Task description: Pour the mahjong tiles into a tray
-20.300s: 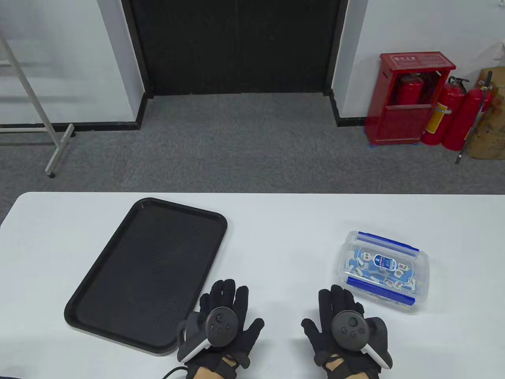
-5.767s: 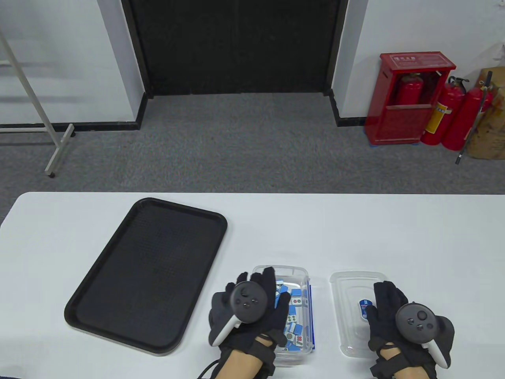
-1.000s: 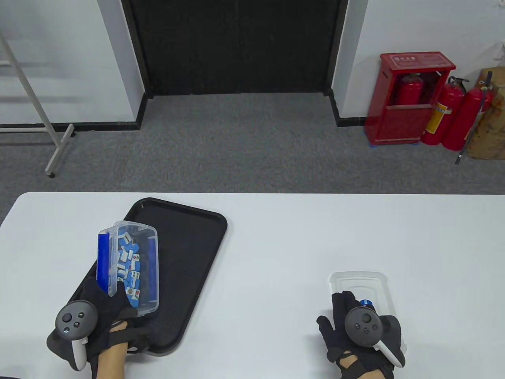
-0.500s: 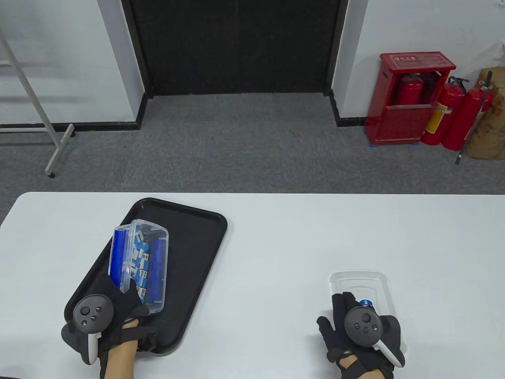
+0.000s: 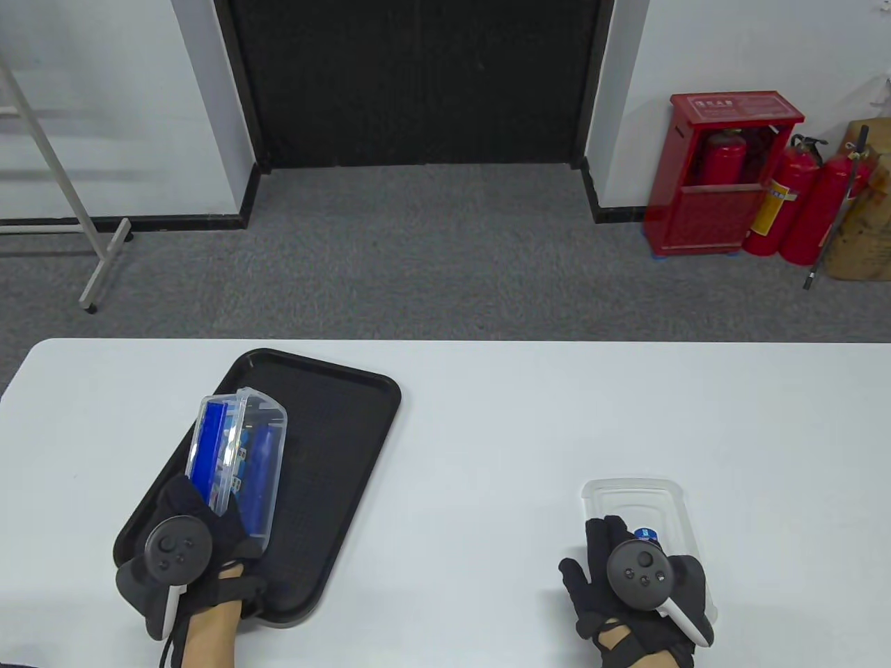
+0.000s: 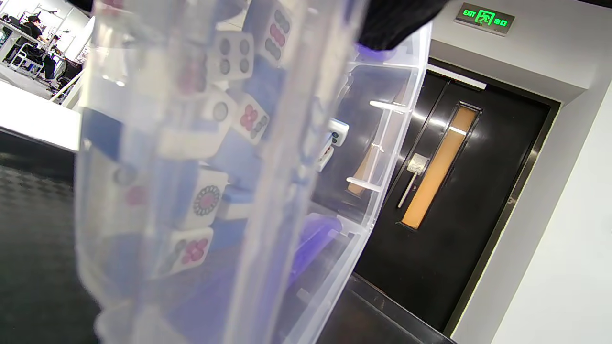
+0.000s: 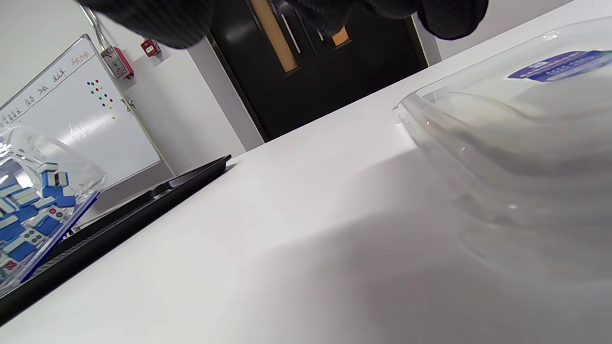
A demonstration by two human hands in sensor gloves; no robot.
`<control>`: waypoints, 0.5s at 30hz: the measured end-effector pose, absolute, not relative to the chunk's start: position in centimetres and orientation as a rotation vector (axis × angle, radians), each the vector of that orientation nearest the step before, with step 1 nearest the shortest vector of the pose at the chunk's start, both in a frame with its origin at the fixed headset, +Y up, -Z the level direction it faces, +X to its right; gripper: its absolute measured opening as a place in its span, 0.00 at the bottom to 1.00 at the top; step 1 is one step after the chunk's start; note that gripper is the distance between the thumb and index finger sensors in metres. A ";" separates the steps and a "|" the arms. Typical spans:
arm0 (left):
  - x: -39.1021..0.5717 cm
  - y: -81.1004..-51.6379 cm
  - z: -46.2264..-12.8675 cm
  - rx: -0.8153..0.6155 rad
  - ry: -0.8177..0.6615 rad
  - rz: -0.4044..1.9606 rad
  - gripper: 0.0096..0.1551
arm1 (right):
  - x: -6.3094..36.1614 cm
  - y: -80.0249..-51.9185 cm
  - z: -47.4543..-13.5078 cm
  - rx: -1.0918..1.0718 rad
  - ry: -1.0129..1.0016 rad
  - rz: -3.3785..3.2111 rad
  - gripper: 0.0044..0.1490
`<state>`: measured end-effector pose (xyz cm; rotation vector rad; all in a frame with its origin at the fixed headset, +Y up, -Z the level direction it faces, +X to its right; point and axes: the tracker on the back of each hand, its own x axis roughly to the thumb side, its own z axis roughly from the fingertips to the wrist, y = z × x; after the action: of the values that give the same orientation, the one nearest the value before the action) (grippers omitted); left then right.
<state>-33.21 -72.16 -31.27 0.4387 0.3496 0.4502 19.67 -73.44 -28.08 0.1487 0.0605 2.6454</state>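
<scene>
left hand (image 5: 198, 539) fingers grasp box (image 5: 240, 452) | tipped steeper than before over tray (image 5: 334, 445), frame left | tiles (image 6: 201, 143) not yet out | right hand (image 5: 630, 581) rests on lid (image 5: 633, 497)

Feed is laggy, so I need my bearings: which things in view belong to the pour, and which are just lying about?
In the job:
left hand, gripping the tilted clear box
mahjong tiles, all inside the box
black tray under it

Lying about:
lid on the table, right hand resting on it
fire extinguishers
red cabinet
</scene>
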 end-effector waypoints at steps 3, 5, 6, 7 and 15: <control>-33.0 -72.1 -31.4 0.432 0.348 0.430 0.45 | 19.7 -73.5 -28.1 0.146 0.067 2.647 0.50; -32.8 -72.1 -31.5 0.429 0.348 0.424 0.45 | 19.7 -73.5 -28.1 0.143 0.073 2.647 0.50; -32.8 -72.1 -31.6 0.428 0.349 0.420 0.45 | 19.7 -73.5 -28.1 0.141 0.076 2.648 0.50; -32.7 -72.0 -31.6 0.425 0.350 0.418 0.45 | 19.7 -73.5 -28.1 0.141 0.077 2.648 0.50; -31.8 -71.7 -32.4 0.397 0.342 0.357 0.45 | 19.5 -73.6 -28.1 0.134 0.088 2.654 0.50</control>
<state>-31.76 -71.69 -32.42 0.3966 0.3415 0.3569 19.55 -73.60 -28.09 0.1341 0.0880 2.6540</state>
